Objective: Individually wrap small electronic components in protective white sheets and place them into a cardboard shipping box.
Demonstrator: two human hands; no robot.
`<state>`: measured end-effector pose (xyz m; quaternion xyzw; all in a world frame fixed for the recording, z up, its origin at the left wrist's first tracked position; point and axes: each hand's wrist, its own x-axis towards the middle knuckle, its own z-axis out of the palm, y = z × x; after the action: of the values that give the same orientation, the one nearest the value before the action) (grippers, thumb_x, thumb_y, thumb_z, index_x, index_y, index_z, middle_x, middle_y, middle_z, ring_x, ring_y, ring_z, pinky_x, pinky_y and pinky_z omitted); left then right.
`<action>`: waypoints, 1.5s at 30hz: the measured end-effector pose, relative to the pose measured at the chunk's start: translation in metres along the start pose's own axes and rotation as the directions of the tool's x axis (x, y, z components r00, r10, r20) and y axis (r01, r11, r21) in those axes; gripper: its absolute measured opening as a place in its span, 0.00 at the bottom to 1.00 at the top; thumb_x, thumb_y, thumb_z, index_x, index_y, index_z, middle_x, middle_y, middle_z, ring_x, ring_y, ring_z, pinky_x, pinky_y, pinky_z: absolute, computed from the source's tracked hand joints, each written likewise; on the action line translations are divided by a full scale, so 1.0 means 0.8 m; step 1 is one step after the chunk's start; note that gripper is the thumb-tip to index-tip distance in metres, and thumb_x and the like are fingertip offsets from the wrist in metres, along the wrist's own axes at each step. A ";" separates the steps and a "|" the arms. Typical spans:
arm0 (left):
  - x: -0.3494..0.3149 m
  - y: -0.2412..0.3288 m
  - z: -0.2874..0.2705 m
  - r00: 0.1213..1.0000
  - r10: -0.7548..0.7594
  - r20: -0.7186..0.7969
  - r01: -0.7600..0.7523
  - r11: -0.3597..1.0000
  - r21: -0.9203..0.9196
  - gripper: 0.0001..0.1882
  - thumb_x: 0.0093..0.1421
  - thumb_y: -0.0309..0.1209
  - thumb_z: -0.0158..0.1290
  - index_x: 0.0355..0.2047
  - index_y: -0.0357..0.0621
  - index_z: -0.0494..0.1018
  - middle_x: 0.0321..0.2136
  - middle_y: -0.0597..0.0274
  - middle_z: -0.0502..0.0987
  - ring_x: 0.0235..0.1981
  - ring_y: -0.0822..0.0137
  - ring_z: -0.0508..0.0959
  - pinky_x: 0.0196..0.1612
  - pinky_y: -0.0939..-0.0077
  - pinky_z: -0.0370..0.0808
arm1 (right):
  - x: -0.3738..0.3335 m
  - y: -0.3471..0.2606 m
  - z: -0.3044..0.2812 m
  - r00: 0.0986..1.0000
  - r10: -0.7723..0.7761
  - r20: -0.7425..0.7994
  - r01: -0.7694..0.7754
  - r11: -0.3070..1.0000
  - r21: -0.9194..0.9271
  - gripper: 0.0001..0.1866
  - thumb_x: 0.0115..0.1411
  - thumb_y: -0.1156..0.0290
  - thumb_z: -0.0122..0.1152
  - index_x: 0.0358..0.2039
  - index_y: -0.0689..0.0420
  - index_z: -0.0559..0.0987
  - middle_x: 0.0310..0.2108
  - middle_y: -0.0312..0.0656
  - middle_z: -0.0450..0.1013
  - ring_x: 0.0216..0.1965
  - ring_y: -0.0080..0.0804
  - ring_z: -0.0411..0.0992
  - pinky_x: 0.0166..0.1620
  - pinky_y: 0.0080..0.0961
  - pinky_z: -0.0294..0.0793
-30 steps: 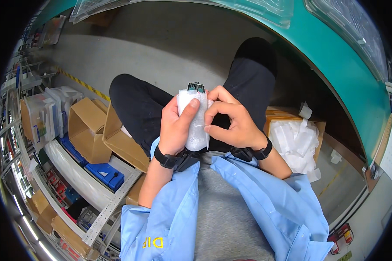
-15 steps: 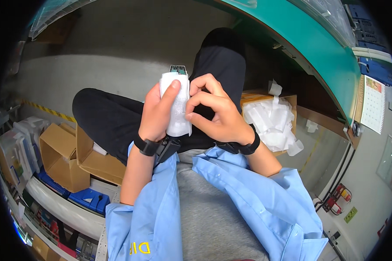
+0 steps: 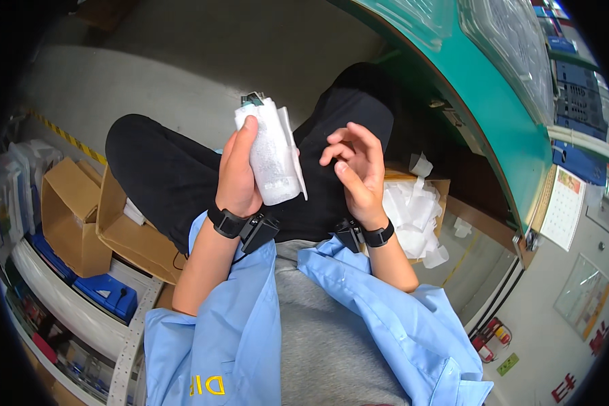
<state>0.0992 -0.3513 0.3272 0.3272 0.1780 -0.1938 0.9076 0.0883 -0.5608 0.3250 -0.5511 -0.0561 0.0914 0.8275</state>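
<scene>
My left hand (image 3: 236,172) is closed around a part wrapped in white foam sheet (image 3: 272,159), thumb on its upper left side. A greenish, metallic end (image 3: 252,99) sticks out of the wrap at the top; the rest of the part is hidden. Along the right side of the bundle, a flap of the sheet stands slightly away. To the right, apart from the bundle, my right hand (image 3: 363,172) is raised with nothing in it, fingers loosely bent and apart. Each wrist wears a black strap with a small dark device.
Beyond my right wrist a cardboard box (image 3: 443,193) holds many loose white foam sheets. At left stand open cardboard boxes (image 3: 78,227) beside a shelf with a blue case (image 3: 108,296). A green-topped bench (image 3: 480,88) curves along the upper right. My black-clad legs lie crossed beneath my hands.
My right hand has come off the bundle and moved right, its fingers opening. My left hand still holds the bundle, which is tilted more, with a flap standing out. The view has turned somewhat.
</scene>
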 end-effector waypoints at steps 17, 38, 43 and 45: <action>-0.007 -0.006 0.025 0.924 0.374 -0.081 -0.321 0.872 0.368 0.18 0.68 0.38 0.55 0.50 0.36 0.71 0.41 0.63 0.79 0.40 0.78 0.77 0.45 0.80 0.73 | 0.026 0.015 0.009 0.998 -0.007 0.064 0.020 0.978 -0.209 0.22 0.67 0.55 0.55 0.42 0.65 0.77 0.38 0.46 0.73 0.40 0.34 0.71 0.48 0.29 0.69; -0.006 -0.025 -0.019 0.994 0.044 0.101 -0.009 0.945 -0.326 0.29 0.64 0.37 0.58 0.62 0.38 0.65 0.50 0.53 0.77 0.51 0.62 0.79 0.54 0.64 0.78 | 0.026 -0.063 -0.019 0.994 -0.097 -0.041 0.069 0.895 -0.440 0.12 0.67 0.69 0.57 0.27 0.61 0.73 0.29 0.33 0.72 0.31 0.16 0.62 0.35 0.17 0.59; -0.006 -0.027 -0.014 0.998 0.052 -0.028 -0.057 0.978 -0.199 0.23 0.64 0.32 0.58 0.58 0.39 0.67 0.47 0.56 0.77 0.48 0.65 0.79 0.49 0.66 0.80 | 0.045 -0.065 -0.028 0.988 0.005 -0.152 -0.105 0.745 -0.659 0.09 0.65 0.69 0.59 0.29 0.60 0.75 0.32 0.36 0.72 0.34 0.22 0.66 0.39 0.20 0.63; -0.004 -0.030 -0.013 0.992 0.071 -0.099 -0.085 0.986 -0.141 0.22 0.64 0.31 0.57 0.57 0.40 0.68 0.46 0.57 0.77 0.48 0.66 0.79 0.47 0.67 0.80 | 0.047 -0.051 -0.011 0.916 -0.399 -0.045 0.095 0.324 -0.941 0.06 0.60 0.70 0.63 0.32 0.58 0.77 0.36 0.38 0.72 0.39 0.29 0.68 0.43 0.25 0.65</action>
<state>0.0830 -0.3607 0.3085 0.2760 0.2211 -0.1289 0.9265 0.1305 -0.5764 0.3592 -0.9098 -0.0689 -0.1603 0.3767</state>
